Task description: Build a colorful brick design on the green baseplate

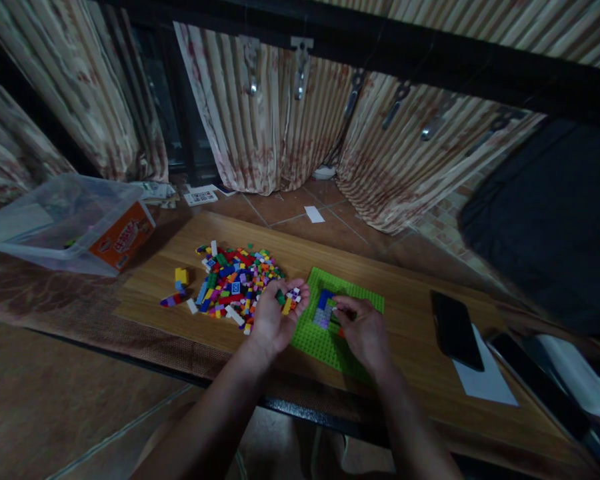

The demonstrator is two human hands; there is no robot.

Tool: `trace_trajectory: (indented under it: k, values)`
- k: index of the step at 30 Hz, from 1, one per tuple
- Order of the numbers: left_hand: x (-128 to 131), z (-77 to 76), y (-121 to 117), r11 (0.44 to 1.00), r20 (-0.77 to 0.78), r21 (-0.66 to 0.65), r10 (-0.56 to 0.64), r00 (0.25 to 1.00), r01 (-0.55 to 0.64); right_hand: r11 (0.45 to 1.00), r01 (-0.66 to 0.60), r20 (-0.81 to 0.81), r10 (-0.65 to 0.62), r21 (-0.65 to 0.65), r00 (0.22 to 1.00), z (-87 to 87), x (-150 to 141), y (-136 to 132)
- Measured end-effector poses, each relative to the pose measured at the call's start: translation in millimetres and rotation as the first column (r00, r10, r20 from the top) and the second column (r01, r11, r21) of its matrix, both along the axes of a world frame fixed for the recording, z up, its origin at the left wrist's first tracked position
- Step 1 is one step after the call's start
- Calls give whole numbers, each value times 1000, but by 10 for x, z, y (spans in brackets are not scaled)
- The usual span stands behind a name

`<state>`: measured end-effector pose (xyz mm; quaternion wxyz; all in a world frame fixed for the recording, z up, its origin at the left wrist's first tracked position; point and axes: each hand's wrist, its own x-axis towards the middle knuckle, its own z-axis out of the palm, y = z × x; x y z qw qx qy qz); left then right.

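My left hand (275, 323) is turned palm up and cupped, with several small toy bricks (289, 301) in white, orange, green and purple lying in it. It hovers between the brick pile and the left edge of a green baseplate (313, 347). Over the plate, my right hand (364, 329) pinches a small light toy brick (335, 309), partly hidden by the fingers. Just left of those fingertips, blue bricks (325, 298) and grey-lilac bricks (322, 317) sit on the plate. A bit of red-orange (341, 332) shows under my right hand.
Loose mixed bricks (233, 283) form a pile on the wooden board (173, 233), with a yellow brick (181, 276) apart at left. A clear plastic bin (75, 250) stands far left. At right lie a black phone (455, 330), white paper (487, 380) and another dark device (535, 380).
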<state>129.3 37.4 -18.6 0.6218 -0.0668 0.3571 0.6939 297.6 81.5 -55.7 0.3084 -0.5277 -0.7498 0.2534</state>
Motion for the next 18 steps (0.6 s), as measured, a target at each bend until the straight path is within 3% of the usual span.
trace_trajectory:
  k: [11, 18]
  values:
    - [0, -32, 7, 1000, 3, 10, 7, 1000, -7, 973, -119, 304, 54, 200, 951, 46, -76, -25]
    - [4, -40, 6, 1000, -9, -1, -9, 1000, 9, 986, -40, 250, -2, 163, 968, 18, -98, 3]
